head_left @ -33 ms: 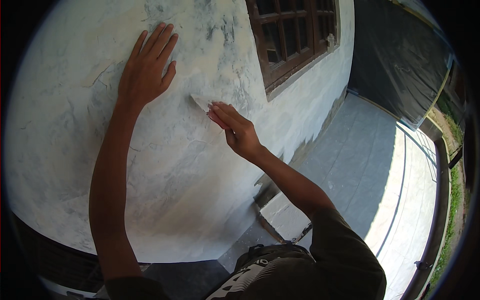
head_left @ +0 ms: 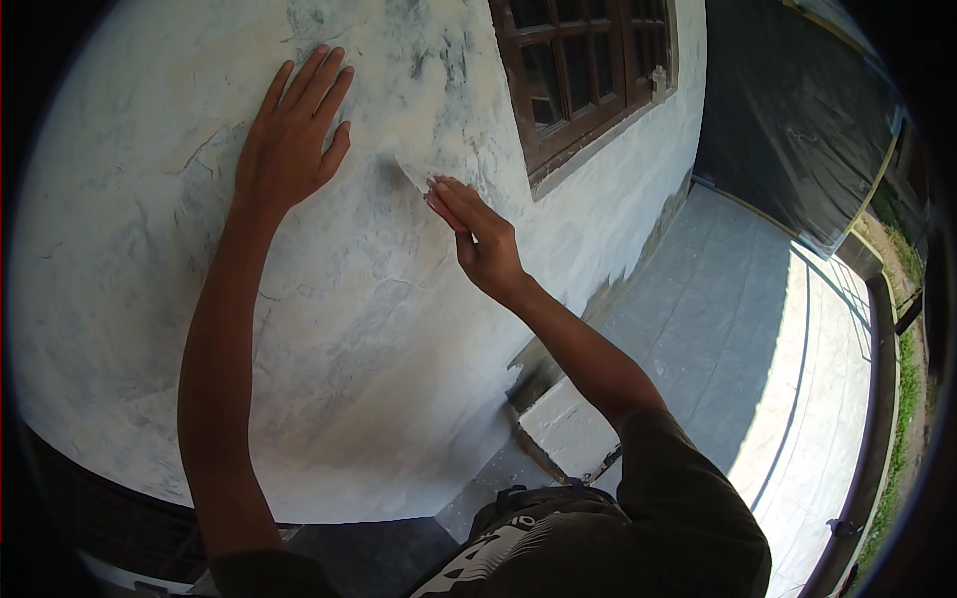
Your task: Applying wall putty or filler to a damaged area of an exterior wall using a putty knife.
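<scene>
In the head view, a putty knife [head_left: 415,177] is held in the right hand [head_left: 485,239], whose fingers are closed about its reddish handle [head_left: 441,209], with the pale, pointed blade [head_left: 407,169] extended up and to the left of the knuckles. The left hand [head_left: 290,149] is laid open against the wall [head_left: 329,329], palm toward the plaster, fingers slightly spread and thumb held apart; nothing is gripped by it. The putty knife is thus found to the right of the left hand and a little below it, well apart from it, with wall showing between the two. Whether the blade's edge is pressed on the plaster or held just off it cannot quite be told, as the tip is small and pale against a pale ground

By its slim build, the tool should be judged light and easily carried in one hand. The blade looks thin and stiff, perhaps with a little spring toward the edge, and its corners are best kept clear of the palm. The grip might be made slippery by any wet filler, so the handle is the place to be taken hold of, close to the blade's base, where tilt can be steered by the fingers. Above and to the right of the right hand, a brown-framed window [head_left: 535,60] is set in the wall
</scene>
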The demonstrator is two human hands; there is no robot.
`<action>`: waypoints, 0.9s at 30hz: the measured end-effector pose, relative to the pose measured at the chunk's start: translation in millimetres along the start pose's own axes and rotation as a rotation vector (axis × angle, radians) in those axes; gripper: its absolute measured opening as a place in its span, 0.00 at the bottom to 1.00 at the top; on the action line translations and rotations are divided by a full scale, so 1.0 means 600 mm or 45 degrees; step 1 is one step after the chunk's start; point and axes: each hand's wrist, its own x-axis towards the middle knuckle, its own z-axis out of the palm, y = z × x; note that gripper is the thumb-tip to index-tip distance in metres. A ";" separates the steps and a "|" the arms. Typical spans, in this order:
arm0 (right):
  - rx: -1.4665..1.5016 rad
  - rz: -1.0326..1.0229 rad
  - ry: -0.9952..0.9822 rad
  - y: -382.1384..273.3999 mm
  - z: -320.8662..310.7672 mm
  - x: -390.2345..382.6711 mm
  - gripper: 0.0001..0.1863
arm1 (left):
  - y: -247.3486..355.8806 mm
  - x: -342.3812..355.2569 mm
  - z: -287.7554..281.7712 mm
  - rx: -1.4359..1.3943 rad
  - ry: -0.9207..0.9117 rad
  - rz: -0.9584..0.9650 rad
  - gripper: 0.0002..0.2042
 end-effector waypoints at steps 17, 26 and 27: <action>0.172 0.562 -0.263 -0.098 0.025 -0.238 0.27 | 0.004 -0.003 -0.005 -0.049 -0.067 0.119 0.25; 0.098 0.368 0.286 0.047 -0.045 0.054 0.16 | 0.006 -0.007 -0.008 -0.078 -0.136 0.127 0.26; 0.049 0.273 0.349 0.066 -0.050 0.100 0.16 | 0.006 -0.007 -0.008 -0.094 -0.161 0.127 0.27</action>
